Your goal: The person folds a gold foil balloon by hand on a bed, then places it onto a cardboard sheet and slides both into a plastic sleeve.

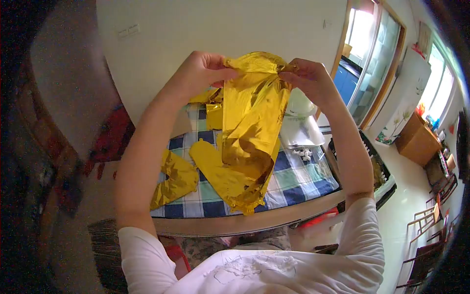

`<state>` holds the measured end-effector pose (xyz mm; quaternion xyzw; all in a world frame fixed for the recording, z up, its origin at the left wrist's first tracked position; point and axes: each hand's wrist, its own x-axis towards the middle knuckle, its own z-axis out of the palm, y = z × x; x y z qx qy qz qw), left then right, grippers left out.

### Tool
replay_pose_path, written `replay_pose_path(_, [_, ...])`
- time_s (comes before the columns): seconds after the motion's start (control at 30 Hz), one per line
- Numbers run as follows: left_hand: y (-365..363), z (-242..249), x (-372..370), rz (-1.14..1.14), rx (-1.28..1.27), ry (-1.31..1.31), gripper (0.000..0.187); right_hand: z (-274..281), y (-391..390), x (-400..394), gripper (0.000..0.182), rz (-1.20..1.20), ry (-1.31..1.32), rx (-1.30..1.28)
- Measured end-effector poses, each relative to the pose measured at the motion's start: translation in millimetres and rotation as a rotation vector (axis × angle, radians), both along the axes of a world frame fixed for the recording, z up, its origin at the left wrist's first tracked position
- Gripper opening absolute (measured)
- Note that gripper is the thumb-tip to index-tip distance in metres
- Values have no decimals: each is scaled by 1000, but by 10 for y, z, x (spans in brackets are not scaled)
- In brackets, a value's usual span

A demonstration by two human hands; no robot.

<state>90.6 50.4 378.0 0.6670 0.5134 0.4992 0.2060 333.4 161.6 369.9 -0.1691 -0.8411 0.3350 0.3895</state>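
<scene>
Between my two raised hands hangs a flat gold foil balloon (254,112), creased and shiny, its lower end drooping over the table. My left hand (210,68) pinches its upper left corner. At the upper right corner my right hand (308,78) grips the foil between thumb and fingers. Another gold foil piece (213,166) lies partly beneath the hanging one. A further flat gold foil balloon (176,179) with a small hole rests to the left, and folded gold foil (214,115) sits behind.
A checked cloth (289,183) covers the table. At its right back are a clear plastic package (301,130) and small white pieces (304,154). A black crate (384,166) stands to the right. Behind the table is a pale wall (220,29); chairs (423,255) are far right.
</scene>
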Motion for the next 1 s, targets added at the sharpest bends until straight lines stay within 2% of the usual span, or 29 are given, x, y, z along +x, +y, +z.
replay_pose_path(0.07, [51, -36, -46, -24, 9, -35, 16, 8, 19, -9, 16, -12, 2, 7])
replay_pose_path(0.17, [32, -17, -91, 37, -32, 88, 23, 27, -15, -16, 15, -12, 5, -3])
replay_pose_path(0.27, [105, -81, -116, 46, 102, 116, 25, -17, 3, -42, 14, 64, 80, 7])
replay_pose_path(0.37, [-34, 51, 167, 139, 241, 245, 24, -87, 44, -110, 17, 109, 133, 1])
replay_pose_path(0.47, [53, 163, 162, 111, 83, 501, 23, -85, 55, -162, 14, 78, 75, 1])
replay_pose_path(0.57, [179, 104, 119, 44, 101, 378, 22, -172, -30, -152, 30, 8, 100, -24])
replay_pose_path(0.6, [177, 108, 132, 70, 93, 415, 22, -231, -58, -138, 37, -19, 128, -38])
replay_pose_path(0.7, [179, 135, 134, 157, 79, 516, 21, -911, 23, -98, 62, -50, -29, -23])
replay_pose_path(0.73, [193, 125, 131, 150, 66, 510, 22, -790, -382, -28, 69, -118, -263, -70])
replay_pose_path(0.77, [197, 123, 132, 143, 53, 506, 22, -1287, -194, -79, 68, 22, -129, 42])
replay_pose_path(0.8, [207, 122, 126, 136, 43, 505, 23, -1502, -214, -61, 70, -164, -383, 111])
replay_pose_path(0.83, [233, 117, 101, 121, 39, 507, 22, -1642, -230, -58, 73, -115, -430, 83])
replay_pose_path(0.87, [268, 110, 59, 106, 38, 509, 22, -1940, -154, -89, 73, -153, -561, 66])
replay_pose_path(0.9, [303, 108, 13, 92, 39, 510, 22, -2144, -152, -95, 58, -206, -556, 29])
replay_pose_path(0.97, [359, 115, -94, 73, 34, 506, 21, -2739, 237, -175, 44, -108, -518, 21])
replay_pose_path(1.0, [381, 122, -158, 68, 31, 503, 21, -2751, 277, -206, 39, -98, -509, 17])
